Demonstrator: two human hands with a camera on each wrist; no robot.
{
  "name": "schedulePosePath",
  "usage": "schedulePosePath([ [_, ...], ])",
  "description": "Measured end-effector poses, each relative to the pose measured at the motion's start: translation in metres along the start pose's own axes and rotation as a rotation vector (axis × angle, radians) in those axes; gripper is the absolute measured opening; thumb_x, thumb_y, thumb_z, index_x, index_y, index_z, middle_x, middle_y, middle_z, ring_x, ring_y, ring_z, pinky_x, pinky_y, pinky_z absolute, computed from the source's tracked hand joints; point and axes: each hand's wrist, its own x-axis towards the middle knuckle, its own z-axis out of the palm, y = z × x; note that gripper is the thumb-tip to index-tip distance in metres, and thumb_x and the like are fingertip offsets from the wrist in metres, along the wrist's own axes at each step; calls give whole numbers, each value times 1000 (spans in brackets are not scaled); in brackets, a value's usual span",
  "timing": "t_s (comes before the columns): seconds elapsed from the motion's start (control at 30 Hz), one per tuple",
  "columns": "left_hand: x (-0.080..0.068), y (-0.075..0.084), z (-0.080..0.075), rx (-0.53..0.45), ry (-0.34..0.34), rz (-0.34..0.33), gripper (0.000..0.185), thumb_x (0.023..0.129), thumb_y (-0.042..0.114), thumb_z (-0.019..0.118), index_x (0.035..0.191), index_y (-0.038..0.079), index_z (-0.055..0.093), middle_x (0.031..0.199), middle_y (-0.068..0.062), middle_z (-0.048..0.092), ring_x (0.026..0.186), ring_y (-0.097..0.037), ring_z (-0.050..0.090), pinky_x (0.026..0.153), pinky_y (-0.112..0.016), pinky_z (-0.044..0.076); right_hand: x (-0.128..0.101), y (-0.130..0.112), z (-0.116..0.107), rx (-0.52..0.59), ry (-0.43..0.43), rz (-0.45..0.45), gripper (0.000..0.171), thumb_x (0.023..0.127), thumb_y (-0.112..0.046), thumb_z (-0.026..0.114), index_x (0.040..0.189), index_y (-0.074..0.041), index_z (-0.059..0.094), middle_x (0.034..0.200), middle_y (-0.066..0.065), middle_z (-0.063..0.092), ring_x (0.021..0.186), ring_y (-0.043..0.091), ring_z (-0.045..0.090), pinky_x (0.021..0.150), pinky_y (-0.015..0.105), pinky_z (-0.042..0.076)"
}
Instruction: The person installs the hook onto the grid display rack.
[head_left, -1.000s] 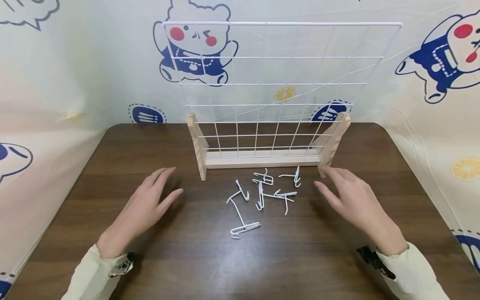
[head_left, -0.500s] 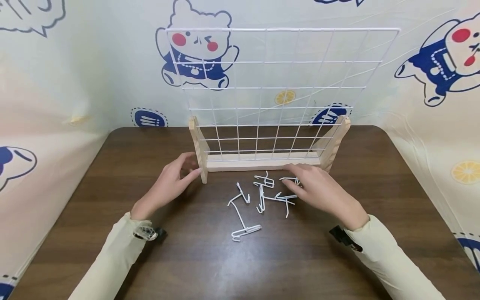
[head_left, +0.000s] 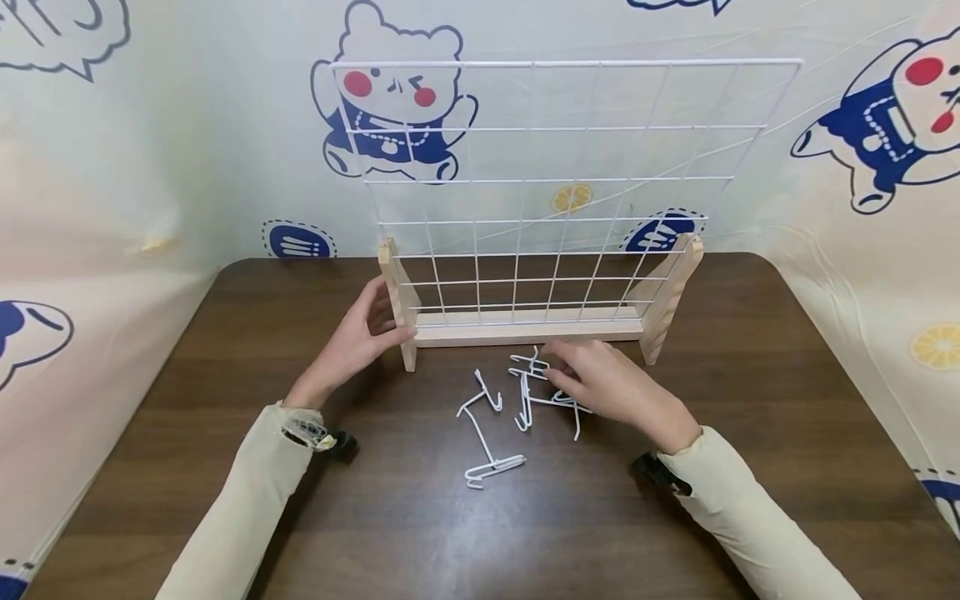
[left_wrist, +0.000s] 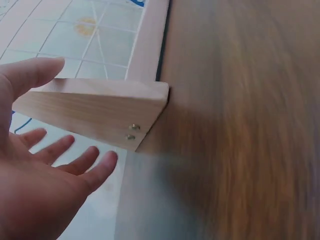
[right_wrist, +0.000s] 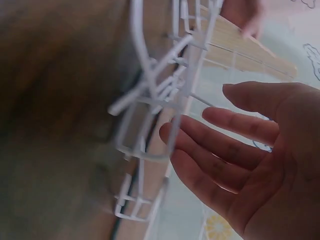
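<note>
A white wire grid rack (head_left: 566, 63) stands in wooden feet at the back of the table. My left hand (head_left: 348, 346) is around its left wooden foot (head_left: 397, 292), thumb at the front edge. In the left wrist view that hand's fingers (left_wrist: 82, 162) are spread and loosely bent, with a gap to the wood. My right hand (head_left: 611, 379) hovers over the right part of a group of white wire hooks, fingertips at a hook (head_left: 528, 367). Its fingers (right_wrist: 220, 150) are relaxed in the right wrist view and hold nothing. Nearer the front lies another hook (head_left: 495, 471).
The rack's wooden base bar (head_left: 525, 329) runs just behind the hooks. On the right is the other wooden foot (head_left: 667, 304). A printed cloth (head_left: 247, 125) with cartoon bears hangs behind and beside the brown table (head_left: 420, 542).
My left hand has moved forward and right to the rack's left foot. My right hand has come in leftward from the rack's right foot to over the hooks.
</note>
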Motion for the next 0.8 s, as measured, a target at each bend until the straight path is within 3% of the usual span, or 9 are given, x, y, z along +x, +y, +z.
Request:
schedulePosePath([
  [0.17, 1, -2, -2, -53, 0, 9, 75, 89, 6, 73, 152, 12, 34, 148, -20, 44, 137, -34, 42, 112, -55, 35, -1, 2, 14, -8, -26, -17, 11, 97, -12, 64, 104, -6, 70, 72, -8, 58, 64, 7, 52, 62, 30, 48],
  [0.3, 0, -6, -6, -54, -9, -16, 73, 88, 11, 76, 150, 18, 39, 146, -13, 49, 134, -31, 46, 112, -56, 35, -3, 4, 22, -27, 2, -35, 6, 94, -9, 67, 93, -7, 72, 79, -4, 66, 71, 9, 58, 67, 33, 53],
  [0.53, 0, -14, -9, -172, -27, -21, 77, 86, 3, 76, 151, 19, 38, 150, -11, 45, 139, -27, 40, 118, -52, 24, -1, 5, 27, 8, -2, -12, 6, 94, -9, 67, 94, -7, 72, 84, -1, 67, 76, 11, 60, 70, 34, 54],
  [0.67, 2, -17, -10, -196, -23, -4, 78, 86, 0, 75, 151, 18, 37, 150, -13, 45, 137, -29, 40, 119, -52, 22, 3, 4, 25, 33, -20, 4, 14, 94, -11, 67, 106, -4, 70, 79, -4, 63, 70, 8, 55, 65, 30, 51],
  [0.8, 3, -19, -10, -190, -16, -1, 78, 86, 1, 76, 151, 18, 38, 149, -12, 46, 137, -28, 41, 120, -50, 22, 6, 1, 20, 86, -42, 23, 32, 96, -14, 66, 126, -3, 61, 78, -7, 64, 66, 3, 55, 62, 27, 50],
])
